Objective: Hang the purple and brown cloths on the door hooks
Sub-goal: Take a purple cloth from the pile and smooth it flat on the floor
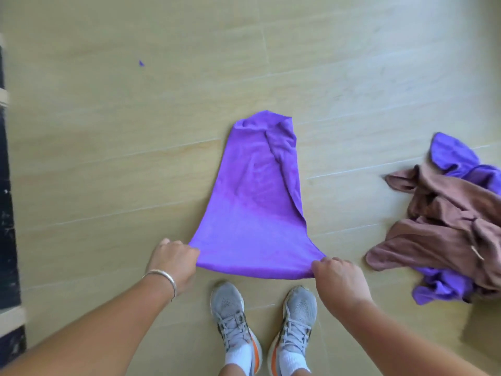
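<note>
A purple cloth [252, 202] hangs stretched between my two hands above the floor, its far end crumpled near the tiles. My left hand [173, 260] pinches the cloth's left near corner. My right hand [336, 275] pinches its right near corner. To the right on the floor lies a heap of brown cloth [444, 221] tangled with more purple cloth [452, 156]. No door or hooks are in view.
The floor [108, 158] is pale wood-look tile. A dark panel with a pale frame [6, 213] runs along the left edge. My feet in grey shoes [263, 321] stand just below the held cloth. A tiny purple scrap [141, 63] lies far left.
</note>
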A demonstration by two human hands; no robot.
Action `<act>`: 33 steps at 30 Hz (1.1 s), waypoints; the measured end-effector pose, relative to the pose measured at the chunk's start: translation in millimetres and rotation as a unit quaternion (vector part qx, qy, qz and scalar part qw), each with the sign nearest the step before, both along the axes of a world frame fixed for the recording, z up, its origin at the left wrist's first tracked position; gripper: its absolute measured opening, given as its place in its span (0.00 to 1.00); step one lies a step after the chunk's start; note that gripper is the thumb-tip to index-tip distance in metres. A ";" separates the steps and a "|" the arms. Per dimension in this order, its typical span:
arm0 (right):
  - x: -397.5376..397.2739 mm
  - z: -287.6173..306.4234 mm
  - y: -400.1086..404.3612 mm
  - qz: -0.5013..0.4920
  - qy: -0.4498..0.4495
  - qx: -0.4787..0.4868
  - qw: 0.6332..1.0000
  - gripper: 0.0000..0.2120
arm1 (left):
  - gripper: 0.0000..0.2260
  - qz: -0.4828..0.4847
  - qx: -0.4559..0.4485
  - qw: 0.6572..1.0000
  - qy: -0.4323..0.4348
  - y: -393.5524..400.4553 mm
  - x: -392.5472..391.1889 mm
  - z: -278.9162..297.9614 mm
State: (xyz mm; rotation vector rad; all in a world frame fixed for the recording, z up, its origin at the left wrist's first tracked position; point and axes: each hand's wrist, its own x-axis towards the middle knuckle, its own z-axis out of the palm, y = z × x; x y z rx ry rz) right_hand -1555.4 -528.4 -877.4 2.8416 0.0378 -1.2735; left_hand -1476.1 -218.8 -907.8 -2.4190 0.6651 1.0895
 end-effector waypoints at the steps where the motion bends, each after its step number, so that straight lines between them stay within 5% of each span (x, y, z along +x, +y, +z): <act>1: 6.6 14.6 -4.8 0.002 -0.013 0.000 1.000 0.13 | 0.13 0.014 -0.012 1.000 -0.003 -2.9 6.4 15.9; 12: 200.4 228.2 -50.3 0.012 -0.261 0.012 0.965 0.11 | 0.17 0.154 -0.120 0.969 -0.150 -27.5 183.9 233.2; 22: 312.0 425.8 -59.8 0.007 -0.454 0.043 0.890 0.08 | 0.06 0.195 -0.201 0.901 -0.330 -44.1 302.4 462.7; 27: 294.2 438.0 -63.8 0.029 -0.467 0.045 0.882 0.11 | 0.10 0.190 -0.206 0.902 -0.327 -40.3 274.7 482.3; 33: 222.4 375.2 -66.1 0.039 -0.407 0.082 0.909 0.12 | 0.20 0.184 -0.198 0.917 -0.294 -32.1 191.9 411.7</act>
